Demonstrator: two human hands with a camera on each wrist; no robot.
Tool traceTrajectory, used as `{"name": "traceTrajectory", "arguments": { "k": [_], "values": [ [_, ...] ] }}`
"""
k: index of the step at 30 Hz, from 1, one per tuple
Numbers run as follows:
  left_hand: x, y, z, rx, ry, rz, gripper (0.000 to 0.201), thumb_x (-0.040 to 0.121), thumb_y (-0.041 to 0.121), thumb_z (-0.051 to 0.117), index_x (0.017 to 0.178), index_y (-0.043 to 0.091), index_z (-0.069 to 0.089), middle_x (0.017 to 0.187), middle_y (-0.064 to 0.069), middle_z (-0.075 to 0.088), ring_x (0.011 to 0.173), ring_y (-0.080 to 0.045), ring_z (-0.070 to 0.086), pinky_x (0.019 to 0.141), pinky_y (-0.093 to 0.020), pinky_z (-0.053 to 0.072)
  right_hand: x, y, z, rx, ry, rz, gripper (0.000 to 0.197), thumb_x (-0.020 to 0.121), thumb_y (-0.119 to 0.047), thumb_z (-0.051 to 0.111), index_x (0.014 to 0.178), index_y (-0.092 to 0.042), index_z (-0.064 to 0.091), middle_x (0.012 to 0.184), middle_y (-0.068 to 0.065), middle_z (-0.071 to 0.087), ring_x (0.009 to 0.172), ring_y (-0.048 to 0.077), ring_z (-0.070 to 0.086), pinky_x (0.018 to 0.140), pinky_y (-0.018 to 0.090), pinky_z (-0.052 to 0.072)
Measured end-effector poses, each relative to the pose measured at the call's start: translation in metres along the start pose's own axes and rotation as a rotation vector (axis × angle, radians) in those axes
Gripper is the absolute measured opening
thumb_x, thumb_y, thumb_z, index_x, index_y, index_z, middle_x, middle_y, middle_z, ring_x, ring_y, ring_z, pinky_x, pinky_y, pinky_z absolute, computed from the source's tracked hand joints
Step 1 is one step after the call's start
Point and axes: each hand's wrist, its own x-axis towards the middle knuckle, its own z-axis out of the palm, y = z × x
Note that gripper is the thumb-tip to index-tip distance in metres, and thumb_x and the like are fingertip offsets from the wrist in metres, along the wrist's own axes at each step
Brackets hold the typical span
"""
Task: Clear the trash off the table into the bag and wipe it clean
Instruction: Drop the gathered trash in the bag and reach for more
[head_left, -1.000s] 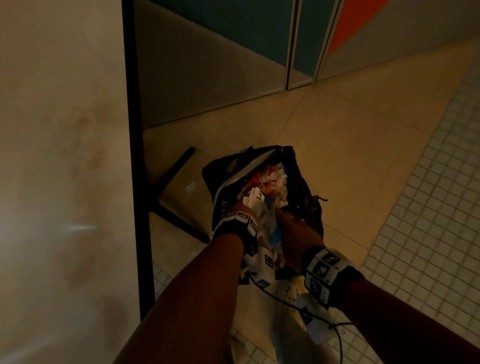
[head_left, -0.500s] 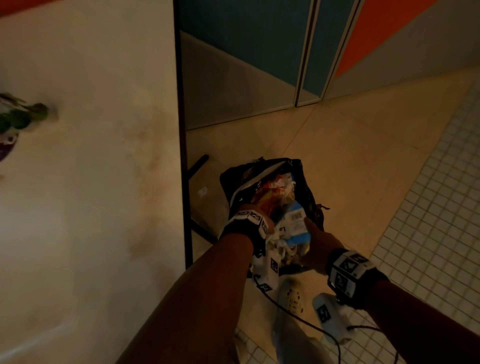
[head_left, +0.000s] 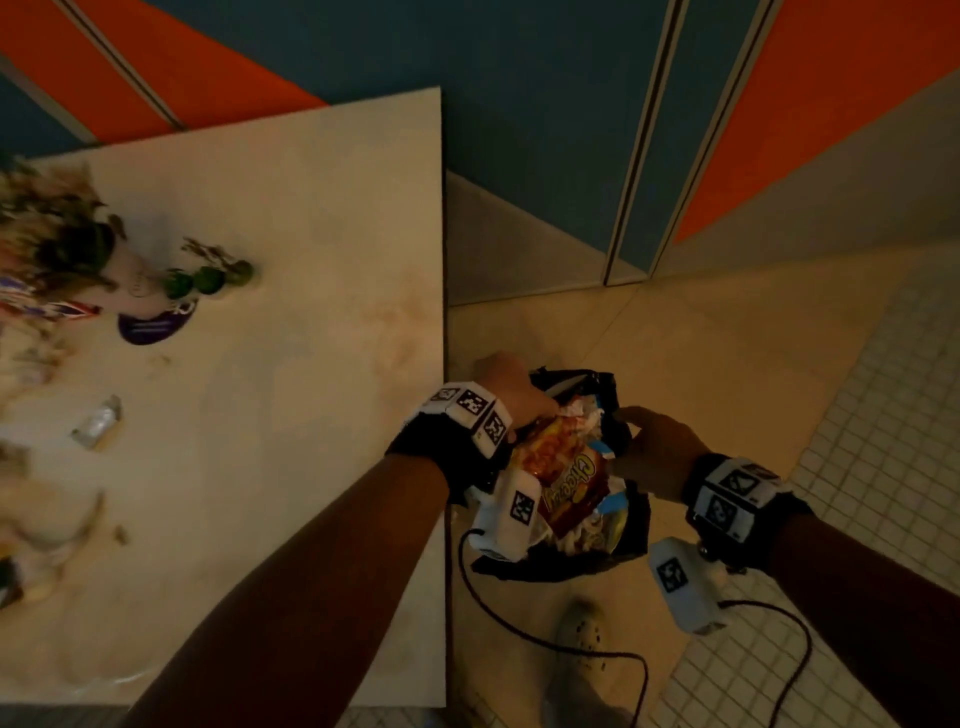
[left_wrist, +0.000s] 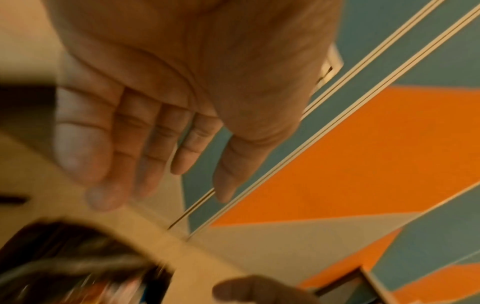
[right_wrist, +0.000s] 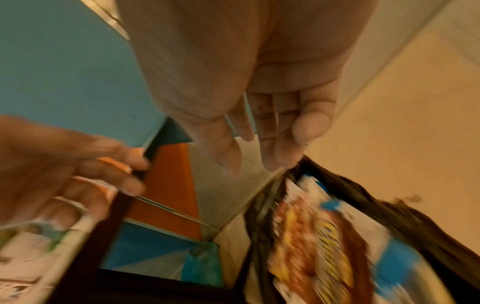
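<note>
Head view: the black bag (head_left: 621, 551) sits on the floor below both sets of fingers, crammed with wrappers, a snack packet (head_left: 563, 480) riding on top. The left hand (head_left: 511, 392) and right hand (head_left: 657, 449) hover over its mouth, fingers extended and loose, holding nothing. Beyond the left fingers, the table (head_left: 311, 415) carries more litter (head_left: 98, 428). Overfilled, the bag could spill or slump if more is pushed in.
</note>
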Motion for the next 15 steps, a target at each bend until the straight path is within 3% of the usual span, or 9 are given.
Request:
{"name": "traceTrajectory", "arguments": {
  "k": [1, 5, 8, 12, 15],
  "values": [
    [-0.011, -0.004, -0.012, -0.011, 0.057, 0.043, 0.032, 0.083, 0.041, 0.067, 0.085, 0.009, 0.062, 0.076, -0.004, 0.064, 0.068, -0.02, 0.065, 0.054, -0.024, 0.051, -0.005, -0.008, -0.006, -0.015, 0.002, -0.014, 0.072, 0.089, -0.03, 0.064, 0.148, -0.024, 0.024, 0.123, 0.013, 0.06, 0.092, 0.031, 0.063, 0.076, 0.04, 0.052],
    [-0.06, -0.038, -0.057, -0.109, 0.242, 0.153, 0.029, 0.08, 0.038, 0.069, 0.097, 0.016, 0.063, 0.093, -0.001, 0.068, 0.081, -0.02, 0.068, 0.073, -0.032, 0.057, -0.03, -0.049, -0.028, -0.048, 0.043, -0.131, 0.054, 0.092, -0.028, 0.062, 0.139, -0.017, 0.04, 0.105, 0.007, 0.057, 0.091, 0.029, 0.058, 0.082, 0.04, 0.047],
    [-0.097, -0.072, -0.087, -0.195, 0.34, 0.163, 0.026, 0.081, 0.037, 0.071, 0.097, 0.018, 0.062, 0.086, 0.001, 0.07, 0.069, -0.016, 0.07, 0.064, -0.025, 0.056, -0.046, -0.086, -0.033, -0.11, 0.085, -0.255, 0.041, 0.094, -0.026, 0.059, 0.132, -0.016, 0.047, 0.101, 0.002, 0.057, 0.085, 0.023, 0.057, 0.079, 0.031, 0.041],
    [-0.131, -0.129, -0.124, -0.259, 0.456, 0.088, 0.026, 0.081, 0.035, 0.072, 0.097, 0.016, 0.063, 0.086, 0.0, 0.07, 0.069, -0.016, 0.07, 0.063, -0.026, 0.056, -0.062, -0.141, -0.026, -0.112, 0.122, -0.359, 0.037, 0.09, -0.028, 0.064, 0.124, -0.018, 0.054, 0.103, 0.003, 0.064, 0.084, 0.02, 0.06, 0.075, 0.034, 0.045],
    [-0.144, -0.183, -0.153, -0.278, 0.495, 0.049, 0.025, 0.083, 0.032, 0.071, 0.097, 0.013, 0.063, 0.086, -0.002, 0.069, 0.068, -0.017, 0.07, 0.064, -0.031, 0.058, -0.075, -0.182, -0.006, -0.159, 0.168, -0.449, 0.037, 0.089, -0.031, 0.065, 0.123, -0.018, 0.056, 0.104, 0.002, 0.063, 0.087, 0.02, 0.059, 0.076, 0.03, 0.043]
  ]
}}
